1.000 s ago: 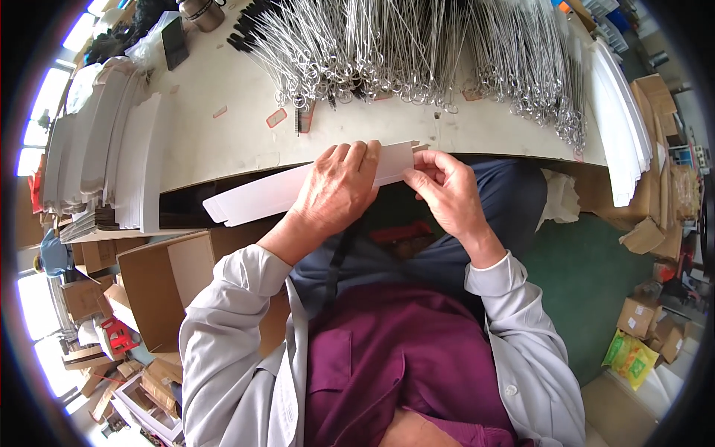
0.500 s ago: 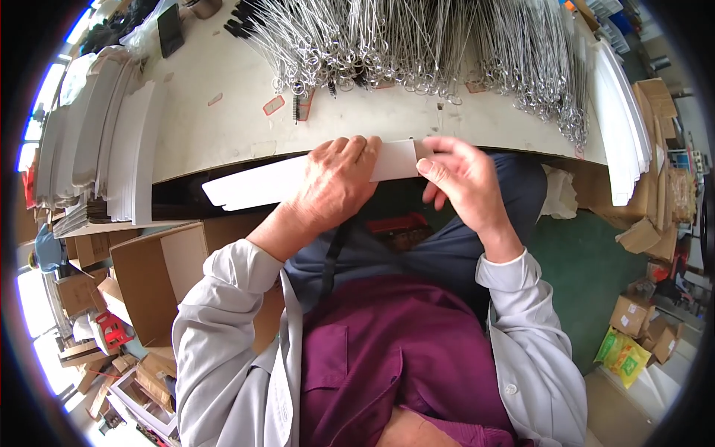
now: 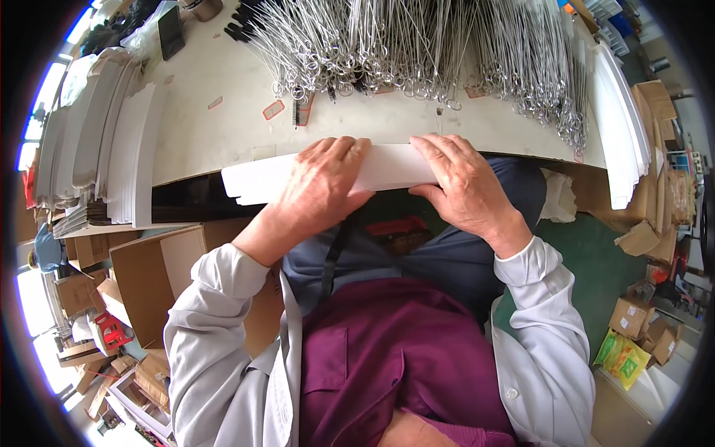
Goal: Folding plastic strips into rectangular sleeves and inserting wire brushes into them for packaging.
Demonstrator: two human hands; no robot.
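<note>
A long, narrow white cardboard box (image 3: 395, 165) lies crosswise at the table's near edge, above my lap. My left hand (image 3: 320, 175) grips it left of its middle, fingers over the far side and thumb on the near side. Around its right end my right hand (image 3: 465, 182) is closed, fingers on top and thumb below. The box's left end sticks out past my left hand and shows a cut flap. What is inside the box, if anything, cannot be seen.
Many thin wire brushes with ring ends (image 3: 372, 59) are heaped across the far table (image 3: 201, 127). Flat white boxes (image 3: 134, 156) stack at the left, more white card strips (image 3: 618, 127) at the right. An open brown carton (image 3: 153, 287) stands below left.
My right hand has closed onto the box's right end, where its fingers were loose and moving. The box has shifted slightly right, and my left hand's thumb has moved along the near side.
</note>
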